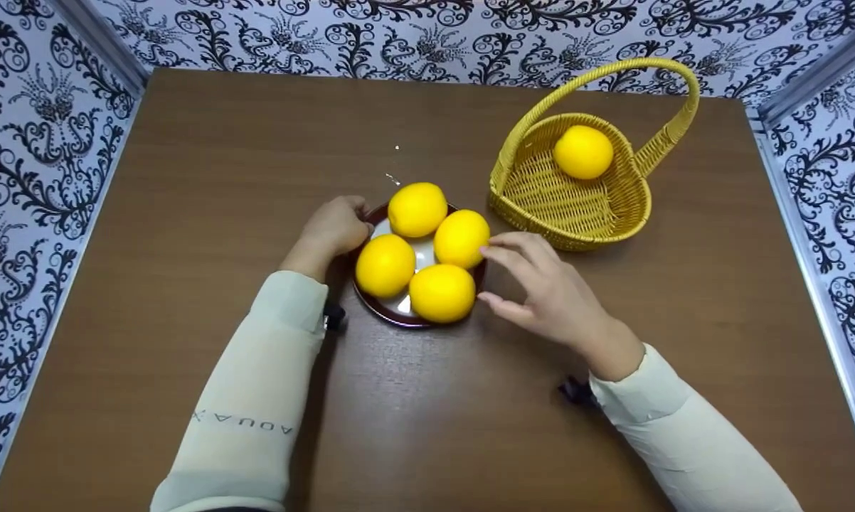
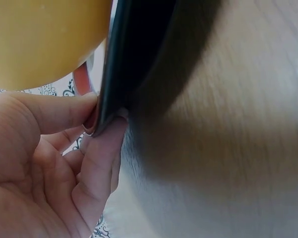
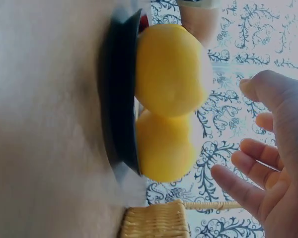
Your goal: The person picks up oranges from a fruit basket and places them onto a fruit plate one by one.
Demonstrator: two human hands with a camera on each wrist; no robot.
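Several yellow lemons (image 1: pixel 442 293) lie on a plate (image 1: pixel 407 322) with a dark red-brown rim and a pale inside. My left hand (image 1: pixel 333 227) pinches the plate's left rim; in the left wrist view the thumb (image 2: pixel 69 113) is on the upper side and the fingers are beneath. Just right of the plate, my right hand (image 1: pixel 552 288) has its fingers spread and loosely bent, holding nothing. Its fingertips overlap the right-hand lemon (image 1: pixel 461 238) in the head view. The right wrist view shows a gap between this hand (image 3: pixel 268 158) and the lemons (image 3: pixel 171 72).
A yellow wicker basket (image 1: pixel 577 238) with a tall arched handle (image 1: pixel 627 65) stands at the back right, one lemon (image 1: pixel 584 152) inside. The brown table (image 1: pixel 242 142) is bordered at the back and sides by black-and-white patterned panels (image 1: pixel 427 43).
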